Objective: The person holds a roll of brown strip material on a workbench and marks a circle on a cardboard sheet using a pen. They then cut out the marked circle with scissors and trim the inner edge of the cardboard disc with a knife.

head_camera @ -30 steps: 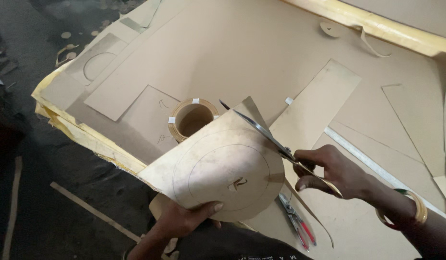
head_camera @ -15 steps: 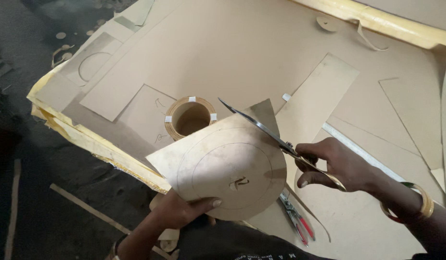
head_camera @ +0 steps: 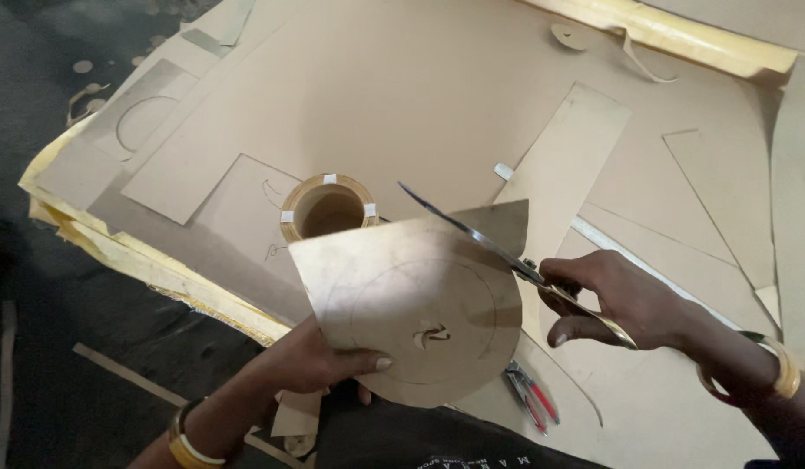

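A tan cardboard sheet (head_camera: 402,304), pencilled with a circle and already rounded along its lower right edge, is held tilted above the work surface, while open steel scissors (head_camera: 498,247) are set into its upper right edge, blades pointing up-left.

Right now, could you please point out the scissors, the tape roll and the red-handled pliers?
scissors (head_camera: 472,233), head view, on the blades.
tape roll (head_camera: 327,208), head view, on its rim.
red-handled pliers (head_camera: 533,398), head view, on the handles.

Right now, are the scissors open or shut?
Open. The scissors in the right hand show one blade above the card, pointing towards the tape roll; the other blade is hidden behind the card.
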